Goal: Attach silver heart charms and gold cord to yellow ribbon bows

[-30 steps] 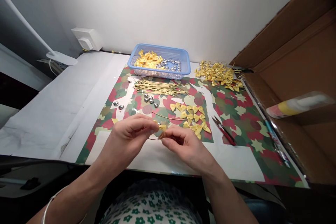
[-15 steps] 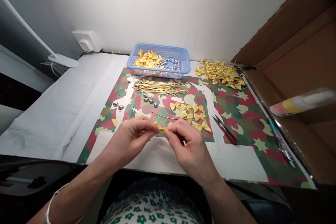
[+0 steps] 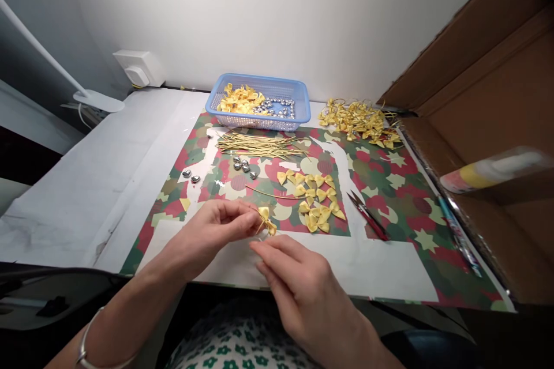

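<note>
A small yellow ribbon bow (image 3: pixel 265 219) with a thin gold cord about its middle is pinched between the thumb and fingers of my left hand (image 3: pixel 220 225). Just below and right of it, my right hand (image 3: pixel 303 277) is closed in a pinch. A thin strand shows by its fingertips, but what they grip is too small to make out. Right of the hands lie several yellow bows (image 3: pixel 320 195) in rough rows. A single gold cord (image 3: pixel 272 194) stretches beside them. Silver heart-shaped beads (image 3: pixel 245 166) sit beyond my hands, with two more beads (image 3: pixel 195 179) to the left.
A bundle of gold cords (image 3: pixel 259 145) lies before a blue basket (image 3: pixel 303 94) of yellow bows and silver beads. Finished-looking corded bows (image 3: pixel 361 121) are heaped at the back right. Red-handled snips (image 3: pixel 369 218), pens (image 3: pixel 461 236), a bottle (image 3: pixel 489 172) and a cardboard box (image 3: pixel 485 92) stand or lie rightward.
My right hand has come away from the bow, down and toward me, and turned palm-down. The bow now stays in my left hand, more of it showing. The view has shifted slightly.
</note>
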Motion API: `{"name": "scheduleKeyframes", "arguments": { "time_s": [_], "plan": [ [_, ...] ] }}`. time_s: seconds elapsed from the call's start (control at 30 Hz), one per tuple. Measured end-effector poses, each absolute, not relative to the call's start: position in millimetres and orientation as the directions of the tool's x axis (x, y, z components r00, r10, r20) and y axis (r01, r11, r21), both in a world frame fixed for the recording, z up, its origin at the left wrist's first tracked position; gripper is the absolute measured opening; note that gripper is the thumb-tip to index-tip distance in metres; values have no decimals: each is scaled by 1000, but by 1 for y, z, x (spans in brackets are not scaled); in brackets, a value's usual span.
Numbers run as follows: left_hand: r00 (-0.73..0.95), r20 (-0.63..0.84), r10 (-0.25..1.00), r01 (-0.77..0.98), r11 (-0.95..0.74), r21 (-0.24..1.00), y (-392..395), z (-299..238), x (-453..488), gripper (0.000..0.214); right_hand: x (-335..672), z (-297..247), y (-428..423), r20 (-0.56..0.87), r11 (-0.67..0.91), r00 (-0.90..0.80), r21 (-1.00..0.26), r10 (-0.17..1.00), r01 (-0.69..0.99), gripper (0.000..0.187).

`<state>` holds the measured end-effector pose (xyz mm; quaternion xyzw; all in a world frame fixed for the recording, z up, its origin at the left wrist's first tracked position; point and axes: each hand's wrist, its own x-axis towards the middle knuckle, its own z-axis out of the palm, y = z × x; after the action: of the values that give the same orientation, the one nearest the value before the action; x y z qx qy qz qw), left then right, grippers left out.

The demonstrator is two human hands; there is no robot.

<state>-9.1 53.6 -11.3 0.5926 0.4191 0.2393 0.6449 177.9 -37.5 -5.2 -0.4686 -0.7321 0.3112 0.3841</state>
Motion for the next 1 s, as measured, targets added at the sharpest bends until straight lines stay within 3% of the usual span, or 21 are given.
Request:
{"name": "scheduleKeyframes", "arguments": {
  "time_s": [0.07, 0.2, 0.33, 0.5, 0.73, 1.0],
  "plan": [
    [492, -257, 832, 191, 186, 964, 54, -12, -8, 42, 187, 2, -38, 235, 316, -233, -849, 944, 423, 29],
    [402, -230, 886, 201, 160, 966, 52, -14, -5, 18, 190, 2, -35, 206, 232, -109, -911, 972, 341, 35],
    [349, -163, 923, 204, 95, 974, 47, -18, -4, 5, 176, -11, -28, 179, 168, 27, -959, 984, 229, 20],
    [359, -129, 924, 172, 70, 983, 42, -14, -5, 9, 164, -25, -19, 284, 241, 65, -894, 957, 377, 20],
    [433, -220, 874, 141, 175, 974, 37, -10, -13, 26, 164, -32, -19, 397, 305, 58, -782, 916, 544, 26],
    [344, -183, 921, 155, 137, 978, 39, -28, -16, 7, 163, -29, -18, 361, 288, 33, -792, 932, 538, 22]
  ]
}}
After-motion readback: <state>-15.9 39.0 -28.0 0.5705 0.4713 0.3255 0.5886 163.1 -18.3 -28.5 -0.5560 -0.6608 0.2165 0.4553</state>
